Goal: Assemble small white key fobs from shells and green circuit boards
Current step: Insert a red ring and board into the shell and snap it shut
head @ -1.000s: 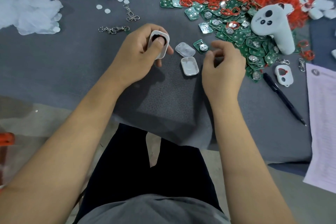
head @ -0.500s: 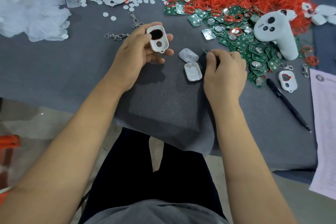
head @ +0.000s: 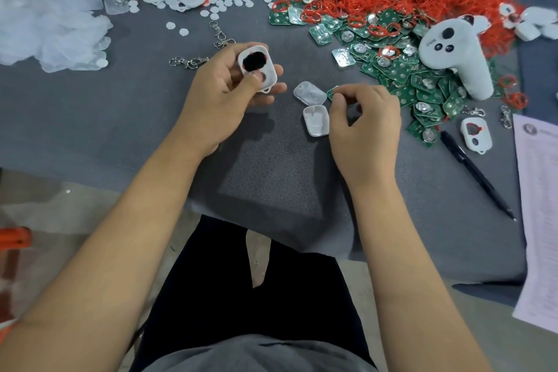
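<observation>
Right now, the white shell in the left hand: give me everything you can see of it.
The white shell is a small rounded-rectangle key fob front of glossy-looking plastic. It has two openings: a large oval one at the far end, dark inside with a trace of red at its rim, and a smaller round one nearer the wrist, partly covered by the thumb. A small loop tab projects from its near end. The left hand holds it above the grey mat, face toward the camera, fingers behind it and thumb on the front. Nothing else touches it.
</observation>
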Demonstrator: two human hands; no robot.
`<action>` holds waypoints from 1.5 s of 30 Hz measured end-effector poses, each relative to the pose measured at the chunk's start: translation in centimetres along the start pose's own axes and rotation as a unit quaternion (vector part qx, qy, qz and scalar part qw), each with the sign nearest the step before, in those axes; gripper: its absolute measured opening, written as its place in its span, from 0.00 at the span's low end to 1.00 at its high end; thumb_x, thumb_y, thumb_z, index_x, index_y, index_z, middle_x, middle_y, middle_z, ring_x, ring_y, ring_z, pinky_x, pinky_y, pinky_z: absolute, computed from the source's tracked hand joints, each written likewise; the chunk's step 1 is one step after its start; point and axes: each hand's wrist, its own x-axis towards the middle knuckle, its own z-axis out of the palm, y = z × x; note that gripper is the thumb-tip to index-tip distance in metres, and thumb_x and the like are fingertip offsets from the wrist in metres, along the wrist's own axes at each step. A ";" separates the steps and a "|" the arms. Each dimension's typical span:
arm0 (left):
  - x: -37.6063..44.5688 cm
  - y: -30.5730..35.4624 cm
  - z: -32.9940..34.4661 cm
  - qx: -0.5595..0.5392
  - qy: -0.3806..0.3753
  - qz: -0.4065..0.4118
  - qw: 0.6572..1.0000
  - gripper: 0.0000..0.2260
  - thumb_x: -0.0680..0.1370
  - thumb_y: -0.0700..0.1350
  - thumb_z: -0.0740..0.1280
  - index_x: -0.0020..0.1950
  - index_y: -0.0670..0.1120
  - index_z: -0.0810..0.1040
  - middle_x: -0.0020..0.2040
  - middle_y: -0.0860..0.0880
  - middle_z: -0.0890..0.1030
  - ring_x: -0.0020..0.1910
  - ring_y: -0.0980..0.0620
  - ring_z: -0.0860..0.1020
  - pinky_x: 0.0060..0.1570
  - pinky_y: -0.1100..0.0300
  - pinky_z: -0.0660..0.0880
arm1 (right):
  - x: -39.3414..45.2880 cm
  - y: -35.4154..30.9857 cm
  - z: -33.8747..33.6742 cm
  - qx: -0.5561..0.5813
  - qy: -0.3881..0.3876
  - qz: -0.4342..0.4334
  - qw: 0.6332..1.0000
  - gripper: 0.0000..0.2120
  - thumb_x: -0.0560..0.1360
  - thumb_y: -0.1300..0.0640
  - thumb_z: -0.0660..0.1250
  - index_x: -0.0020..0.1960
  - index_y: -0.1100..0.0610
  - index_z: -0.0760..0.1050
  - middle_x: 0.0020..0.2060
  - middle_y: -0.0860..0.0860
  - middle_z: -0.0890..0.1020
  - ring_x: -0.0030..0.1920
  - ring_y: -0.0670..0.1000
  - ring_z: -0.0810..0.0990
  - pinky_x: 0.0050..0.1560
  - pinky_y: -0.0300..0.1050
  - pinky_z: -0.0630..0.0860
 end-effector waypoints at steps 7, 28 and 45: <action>0.1 -0.4 -0.2 -0.014 0.014 0.011 1.000 0.10 0.84 0.38 0.66 0.64 0.46 0.76 0.53 0.47 0.87 0.53 0.46 0.87 0.48 0.62 0.81 | 0.0 0.0 0.1 0.002 -0.003 -0.007 1.000 0.09 0.81 0.57 0.65 0.55 0.55 0.84 0.48 0.52 0.81 0.52 0.56 0.76 0.54 0.53 0.74; 0.2 0.0 -6.5 -0.128 0.296 0.044 0.946 0.10 0.82 0.34 0.65 0.63 0.41 0.73 0.50 0.48 0.87 0.47 0.45 0.87 0.43 0.60 0.81 | 6.2 -10.7 8.7 -0.004 -0.213 -0.157 0.964 0.10 0.80 0.56 0.66 0.59 0.53 0.83 0.50 0.48 0.84 0.52 0.51 0.80 0.57 0.49 0.78; 0.6 0.1 -8.6 -0.295 0.279 -0.058 0.912 0.16 0.88 0.43 0.53 0.76 0.45 0.68 0.70 0.40 0.77 0.64 0.48 0.82 0.63 0.56 0.79 | 11.3 -14.2 16.6 -0.131 -0.225 -0.140 0.955 0.06 0.80 0.45 0.68 0.52 0.44 0.83 0.47 0.43 0.84 0.53 0.50 0.82 0.48 0.45 0.72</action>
